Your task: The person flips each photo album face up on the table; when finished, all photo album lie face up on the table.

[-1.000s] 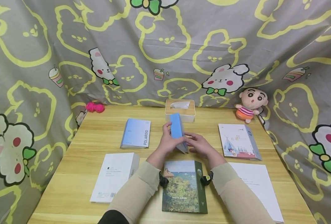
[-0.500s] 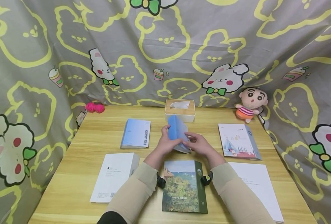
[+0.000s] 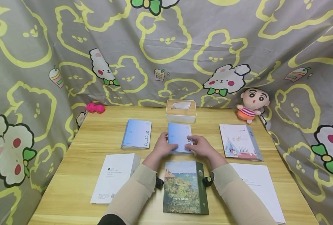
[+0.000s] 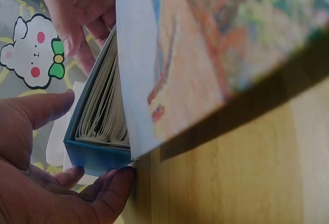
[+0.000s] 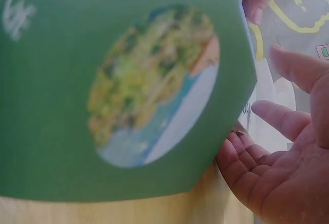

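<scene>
Partly hidden | blue album (image 3: 179, 132), by hands (image 3: 201, 147) | white album (image 3: 262, 184), by right sleeve (image 3: 236, 187)

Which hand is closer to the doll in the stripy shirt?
The right hand: it's at the right edge of the middle blue album, front-left of the doll. The left hand, at the album's left edge, is farther left.

Bare table (image 3: 208, 125) lies between right hand (image 3: 200, 145) and tent-print book (image 3: 236, 140): wide lane, passable. Only a narrow slot between left hand (image 3: 163, 146) and left blue book (image 3: 136, 132). Tissue box (image 3: 181, 118) blocks directly behind middle blue book (image 3: 180, 134). Photo album (image 3: 183, 187) obstructs the near side, between both forearms.
</scene>
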A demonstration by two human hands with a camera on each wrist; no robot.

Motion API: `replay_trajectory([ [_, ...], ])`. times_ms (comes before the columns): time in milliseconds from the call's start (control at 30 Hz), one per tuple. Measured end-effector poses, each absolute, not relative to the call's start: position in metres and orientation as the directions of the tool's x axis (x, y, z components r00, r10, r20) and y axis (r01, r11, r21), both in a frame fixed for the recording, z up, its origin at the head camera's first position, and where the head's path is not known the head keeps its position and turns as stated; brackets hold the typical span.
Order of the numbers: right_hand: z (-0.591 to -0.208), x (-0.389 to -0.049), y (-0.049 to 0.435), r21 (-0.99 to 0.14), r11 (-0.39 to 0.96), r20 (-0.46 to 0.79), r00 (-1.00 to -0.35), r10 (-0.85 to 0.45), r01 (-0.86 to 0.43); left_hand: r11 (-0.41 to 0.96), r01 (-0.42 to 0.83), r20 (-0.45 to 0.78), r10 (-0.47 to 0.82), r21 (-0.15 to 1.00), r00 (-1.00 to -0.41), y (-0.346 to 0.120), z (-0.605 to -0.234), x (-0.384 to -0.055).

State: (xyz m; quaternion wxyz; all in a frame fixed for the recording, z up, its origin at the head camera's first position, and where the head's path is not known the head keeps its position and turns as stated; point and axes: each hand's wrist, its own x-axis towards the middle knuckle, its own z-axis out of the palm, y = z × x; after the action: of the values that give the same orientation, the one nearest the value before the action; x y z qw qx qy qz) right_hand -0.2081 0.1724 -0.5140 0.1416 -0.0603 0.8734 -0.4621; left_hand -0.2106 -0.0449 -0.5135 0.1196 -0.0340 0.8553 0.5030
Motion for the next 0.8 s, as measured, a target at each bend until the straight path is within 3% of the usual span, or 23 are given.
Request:
replay_trajectory([
  [300,-0.513,-0.207,0.177,-0.843,0.539,-0.176,-0.948,-0.265,0.006,0.544,-0.167,-0.213,0.022,0.822,-0.977,-0.039,-0.508,-0.212],
  [500,-0.51,-0.206,0.197,-0.857,0.513,-0.191,-0.952,-0.237,0.044,0.564,-0.103,-0.109,-0.025,0.819,-0.994,-0.022,-0.491,-0.219],
  [633,-0.502,-0.205,0.218,-0.864,0.502,-0.161,-0.962,-0.219,0.03,0.549,-0.024,-0.043,0.023,0.836,-0.999,-0.005,-0.473,-0.222],
  [800,-0.484,-0.199,0.245,-0.845,0.534,-0.08,-0.981,-0.177,-0.027,0.507,0.012,-0.066,0.135,0.862,-0.989,0.02,-0.455,-0.217],
])
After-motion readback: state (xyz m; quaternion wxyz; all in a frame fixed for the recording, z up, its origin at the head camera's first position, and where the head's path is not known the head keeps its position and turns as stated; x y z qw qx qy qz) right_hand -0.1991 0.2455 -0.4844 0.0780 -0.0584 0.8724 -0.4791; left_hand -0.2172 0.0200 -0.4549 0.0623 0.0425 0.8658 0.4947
